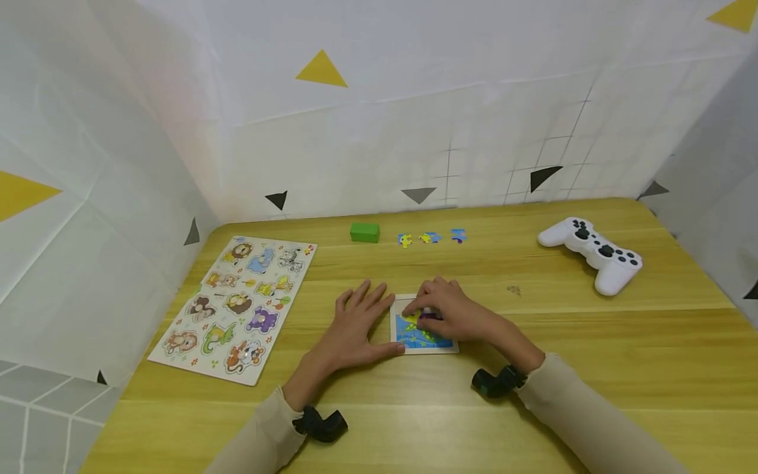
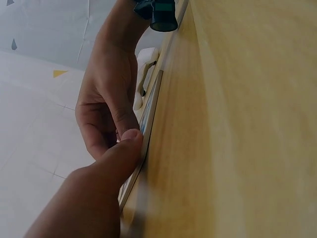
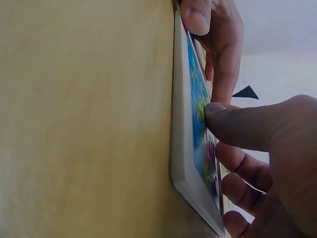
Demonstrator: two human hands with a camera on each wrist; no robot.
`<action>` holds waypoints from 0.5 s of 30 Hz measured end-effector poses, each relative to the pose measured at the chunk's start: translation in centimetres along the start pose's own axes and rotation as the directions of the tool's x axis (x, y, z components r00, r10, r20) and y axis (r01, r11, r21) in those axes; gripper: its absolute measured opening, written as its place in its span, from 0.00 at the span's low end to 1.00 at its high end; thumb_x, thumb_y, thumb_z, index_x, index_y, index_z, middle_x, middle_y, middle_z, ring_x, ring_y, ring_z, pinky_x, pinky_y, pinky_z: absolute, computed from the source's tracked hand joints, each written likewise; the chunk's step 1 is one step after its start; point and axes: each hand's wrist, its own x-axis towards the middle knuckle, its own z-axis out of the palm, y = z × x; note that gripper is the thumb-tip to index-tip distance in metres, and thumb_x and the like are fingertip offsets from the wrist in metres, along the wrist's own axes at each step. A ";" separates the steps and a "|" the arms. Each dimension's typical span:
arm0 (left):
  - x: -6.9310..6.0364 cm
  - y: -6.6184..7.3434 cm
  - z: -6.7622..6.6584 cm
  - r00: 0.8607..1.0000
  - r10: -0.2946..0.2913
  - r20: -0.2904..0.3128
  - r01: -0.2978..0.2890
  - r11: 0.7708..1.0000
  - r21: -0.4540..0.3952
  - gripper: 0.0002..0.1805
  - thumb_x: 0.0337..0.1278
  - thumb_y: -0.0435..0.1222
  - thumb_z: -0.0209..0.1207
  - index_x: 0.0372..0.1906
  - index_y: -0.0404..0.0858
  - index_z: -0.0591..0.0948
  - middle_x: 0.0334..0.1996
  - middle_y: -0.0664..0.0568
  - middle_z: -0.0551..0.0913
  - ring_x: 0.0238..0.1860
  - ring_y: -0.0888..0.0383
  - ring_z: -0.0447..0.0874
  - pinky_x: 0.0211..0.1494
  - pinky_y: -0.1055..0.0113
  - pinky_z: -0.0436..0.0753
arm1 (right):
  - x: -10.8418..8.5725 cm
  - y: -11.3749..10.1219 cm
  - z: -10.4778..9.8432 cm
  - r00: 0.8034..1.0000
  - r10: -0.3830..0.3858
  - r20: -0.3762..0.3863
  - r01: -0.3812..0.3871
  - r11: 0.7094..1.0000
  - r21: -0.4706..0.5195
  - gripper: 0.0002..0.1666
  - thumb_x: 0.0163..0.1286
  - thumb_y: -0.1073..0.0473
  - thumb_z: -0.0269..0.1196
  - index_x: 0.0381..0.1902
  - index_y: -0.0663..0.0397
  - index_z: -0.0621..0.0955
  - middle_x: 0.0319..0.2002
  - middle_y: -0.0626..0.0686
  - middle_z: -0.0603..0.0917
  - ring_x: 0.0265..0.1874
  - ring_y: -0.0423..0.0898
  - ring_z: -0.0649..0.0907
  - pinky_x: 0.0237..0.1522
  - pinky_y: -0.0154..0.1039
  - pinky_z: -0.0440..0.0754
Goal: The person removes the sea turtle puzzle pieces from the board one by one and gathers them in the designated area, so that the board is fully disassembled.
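A small jigsaw puzzle [image 1: 414, 339] with a blue, yellow-green and purple picture lies flat in a pale square frame [image 1: 393, 329] on the table. My left hand [image 1: 358, 332] is at the frame's left side, fingers spread, the thumb on its near left corner. Over the upper right of the picture is my right hand [image 1: 453, 309], fingers bent. In the right wrist view, its thumb [image 3: 237, 124] and fingertips touch the puzzle's surface, set apart from one another. Part of the picture is hidden under this hand; no piece shows raised between the fingers.
Several loose puzzle pieces [image 1: 430, 237] lie at the back, beside a green block [image 1: 364, 232]. An animal puzzle board [image 1: 237, 309] lies on the left. A white game controller [image 1: 592, 253] is at the far right. Patterned cloth [image 1: 379, 151] encloses the table's back and sides.
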 end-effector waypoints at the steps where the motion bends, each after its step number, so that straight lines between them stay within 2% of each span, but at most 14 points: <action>1: 0.0 0.0 0.0 1.000 0.000 -0.001 0.000 1.000 -0.002 0.51 0.55 0.71 0.57 0.80 0.51 0.62 0.83 0.52 0.54 0.84 0.44 0.42 0.78 0.40 0.46 | 0.0 0.0 0.0 1.000 0.004 -0.001 -0.004 1.000 0.008 0.13 0.68 0.59 0.69 0.50 0.43 0.88 0.41 0.47 0.81 0.40 0.44 0.71 0.42 0.42 0.57; 6: -0.1 -0.1 0.0 1.000 0.006 -0.006 -0.006 1.000 0.003 0.50 0.57 0.70 0.56 0.80 0.51 0.61 0.83 0.51 0.54 0.84 0.43 0.42 0.78 0.40 0.46 | 0.0 -0.1 0.1 1.000 0.031 0.003 -0.031 0.998 0.049 0.13 0.67 0.61 0.69 0.49 0.44 0.88 0.42 0.47 0.81 0.42 0.45 0.72 0.42 0.43 0.57; 15: -0.1 0.0 0.1 1.000 0.008 -0.021 -0.008 1.000 0.016 0.47 0.61 0.68 0.54 0.80 0.50 0.62 0.82 0.51 0.55 0.84 0.43 0.43 0.78 0.40 0.47 | -0.1 0.0 0.3 0.999 0.037 0.000 -0.037 0.995 0.097 0.13 0.67 0.61 0.69 0.48 0.43 0.87 0.41 0.47 0.81 0.42 0.46 0.72 0.43 0.44 0.57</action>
